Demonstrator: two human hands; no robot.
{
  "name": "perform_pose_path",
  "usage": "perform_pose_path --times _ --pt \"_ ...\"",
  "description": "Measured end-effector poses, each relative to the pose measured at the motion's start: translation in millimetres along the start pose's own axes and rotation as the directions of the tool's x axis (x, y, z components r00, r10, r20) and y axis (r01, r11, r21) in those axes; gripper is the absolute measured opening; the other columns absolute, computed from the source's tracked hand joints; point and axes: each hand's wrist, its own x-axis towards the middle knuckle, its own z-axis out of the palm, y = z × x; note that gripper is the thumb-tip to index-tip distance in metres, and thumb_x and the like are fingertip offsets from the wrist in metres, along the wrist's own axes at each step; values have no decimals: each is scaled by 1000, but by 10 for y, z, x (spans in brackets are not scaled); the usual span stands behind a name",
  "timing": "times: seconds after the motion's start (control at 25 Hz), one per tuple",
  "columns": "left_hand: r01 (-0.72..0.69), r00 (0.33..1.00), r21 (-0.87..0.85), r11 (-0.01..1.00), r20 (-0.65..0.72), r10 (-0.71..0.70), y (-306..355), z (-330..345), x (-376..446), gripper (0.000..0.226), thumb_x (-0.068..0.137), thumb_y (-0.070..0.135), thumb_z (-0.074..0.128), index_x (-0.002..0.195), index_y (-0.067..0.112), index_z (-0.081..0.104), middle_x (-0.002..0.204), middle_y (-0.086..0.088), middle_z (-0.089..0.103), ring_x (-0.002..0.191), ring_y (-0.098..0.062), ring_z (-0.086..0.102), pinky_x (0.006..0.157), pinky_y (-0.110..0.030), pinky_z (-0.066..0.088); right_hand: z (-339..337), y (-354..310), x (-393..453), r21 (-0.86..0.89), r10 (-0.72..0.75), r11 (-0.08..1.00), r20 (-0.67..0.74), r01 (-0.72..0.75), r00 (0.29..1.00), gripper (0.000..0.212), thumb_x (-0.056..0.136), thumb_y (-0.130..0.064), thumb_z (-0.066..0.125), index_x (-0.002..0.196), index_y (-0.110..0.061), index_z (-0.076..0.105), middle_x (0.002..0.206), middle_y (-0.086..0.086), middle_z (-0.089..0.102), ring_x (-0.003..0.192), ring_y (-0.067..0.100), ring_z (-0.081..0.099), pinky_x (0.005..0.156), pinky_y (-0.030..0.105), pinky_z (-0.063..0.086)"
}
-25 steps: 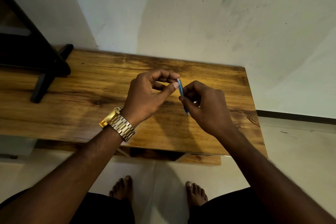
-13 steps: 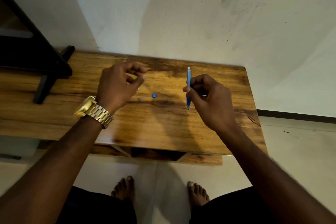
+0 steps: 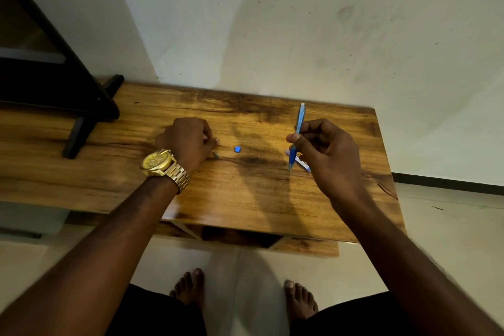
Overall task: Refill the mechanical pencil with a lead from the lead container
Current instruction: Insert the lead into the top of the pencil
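Pencil [image 3: 297,133] stood nearly upright in the right hand [image 3: 328,153], a blue mechanical one, its tip pointing down just above the wooden counter [image 3: 245,194] and its pale top end toward the wall. The thumb and curled fingers of that hand were clamped round the middle of the barrel. Just beside the pencil's tip, partly hidden behind the right hand, lay a small pale-and-blue lead container [image 3: 303,164] on the counter. Left of the pencil, well apart from it, a small blue cap [image 3: 237,148] lay on the bare wood. Further left of the pencil, the left hand [image 3: 188,142] rested low on the counter with its fingers curled under; whether its grip was closed on something could not be told, since the fingertips were hidden. A small greyish piece [image 3: 216,155] lay on the counter just beside that hand. A gold watch [image 3: 161,168] sat on the left wrist. At the far left of the counter, well apart from the pencil, stood a black stand [image 3: 79,106].
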Motion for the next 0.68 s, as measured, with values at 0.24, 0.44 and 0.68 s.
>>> perform_pose_path --times 0.24,0.44,0.68 --pt "-40 999 67 997 38 37 106 29 13 8 96 32 78 88 31 79 102 0 81 100 -30 77 81 -42 61 -3 -1 -4 -17 -13 1000 17 13 1000 17 99 -26 79 114 -21 75 102 -6 83 97 8 81 89 39 68" --pt "-85 985 -739 668 37 166 279 -75 -108 4 95 24 84 97 24 80 92 1 84 85 -13 83 68 -35 69 12 17 -6 -40 -39 998 83 42 996 14 98 -26 80 111 -23 75 100 -7 82 93 4 80 81 24 65" --pt "-99 974 -918 383 -11 227 481 -103 -216 25 97 19 82 121 23 80 100 -2 86 91 -17 84 71 -28 66 97 43 -36 -178 -117 973 182 149 976 12 100 -23 79 108 -28 72 94 -12 79 88 2 78 74 12 58"
